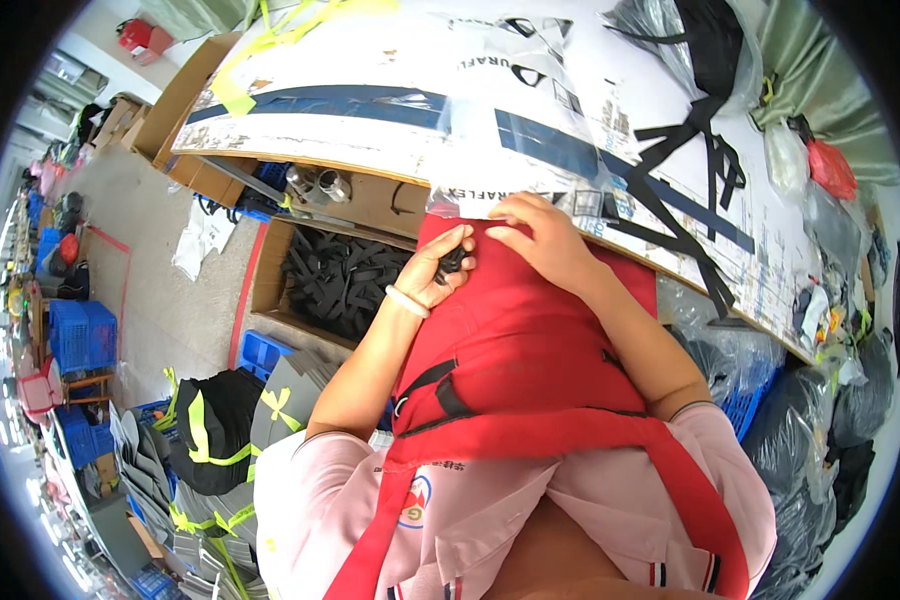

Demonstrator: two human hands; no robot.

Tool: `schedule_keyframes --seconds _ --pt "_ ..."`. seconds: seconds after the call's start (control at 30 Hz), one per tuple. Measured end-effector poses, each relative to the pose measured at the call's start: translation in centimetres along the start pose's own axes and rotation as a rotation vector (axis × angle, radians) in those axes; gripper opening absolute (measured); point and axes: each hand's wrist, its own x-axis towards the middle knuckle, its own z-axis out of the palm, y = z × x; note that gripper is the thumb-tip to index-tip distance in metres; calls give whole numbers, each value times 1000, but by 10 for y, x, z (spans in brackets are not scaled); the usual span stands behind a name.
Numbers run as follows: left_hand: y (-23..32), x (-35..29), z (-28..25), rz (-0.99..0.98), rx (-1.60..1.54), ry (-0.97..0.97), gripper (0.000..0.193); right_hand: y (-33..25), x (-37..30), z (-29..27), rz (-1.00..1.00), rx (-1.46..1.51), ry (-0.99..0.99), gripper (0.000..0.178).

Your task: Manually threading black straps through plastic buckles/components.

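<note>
My left hand (pixel 438 268) is closed around small black pieces (pixel 452 262), possibly plastic buckles, partly hidden by the fingers. It is held over the front of my red apron (pixel 510 340). To its right, my right hand (pixel 545 245) is bent, with its thumb and fingers apart. Its fingertips touch the lower edge of a clear plastic bag (pixel 520 140) with dark print, which hangs over the table's near edge. I see nothing held in the right hand.
Black straps (pixel 670 190) trail across the white table (pixel 370 150). Under its left part stands a cardboard box (pixel 268 270) full of black pieces. Grey sheets and a black bundle (pixel 215 430) tied with yellow strips lie at lower left, blue crates (pixel 82 335) beyond. Plastic-wrapped bags (pixel 795 430) crowd the right.
</note>
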Motion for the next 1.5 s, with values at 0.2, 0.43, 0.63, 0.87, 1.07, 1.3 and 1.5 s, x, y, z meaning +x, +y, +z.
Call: schedule_keyframes --seconds 0.2,0.43,0.63,0.87,1.07,1.3,1.5 --pt "55 -19 -14 384 453 313 33 30 -9 -9 104 -20 34 12" --pt "46 29 27 372 831 323 20 45 -14 13 118 -54 18 9" --pt "78 -1 -7 401 656 343 18 31 1 14 -41 -256 121 21" --pt "70 -2 -13 229 622 167 29 61 67 25 -27 -502 56 35" --pt "55 -57 -58 217 706 121 16 -3 12 105 -287 -309 -316 30" --pt "66 -216 -181 -67 187 361 13 -61 4 110 -407 -191 -435 28" --pt "259 -388 -232 841 396 1048 18 -57 4 124 -344 -127 -518 24"
